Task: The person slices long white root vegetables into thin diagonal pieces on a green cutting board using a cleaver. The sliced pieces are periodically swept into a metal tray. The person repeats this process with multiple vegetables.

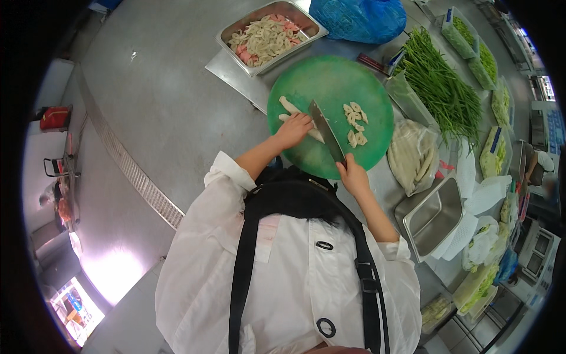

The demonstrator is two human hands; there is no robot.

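Observation:
On a round green cutting board (330, 74) lie two long, pale, tube-shaped food pieces (289, 105). My left hand (295, 131) presses on them with curled fingers and partly hides them. The knife (326, 130), a broad-bladed kitchen one, is gripped by its handle in my right hand (354, 174). Its blade slants up and to the left, close beside my left fingers and the tube ends. Several cut pale slices (356, 138), some with a hole in the middle, sit to the right of the blade.
Beyond the board stands a metal pan (223, 40) of pale slices and pink pieces, beside a blue plastic bag (359, 20). On the right are green stalks (439, 85), a clear bag of pale tubes (414, 154) and another metal pan (436, 215). A person (539, 165) stands far right.

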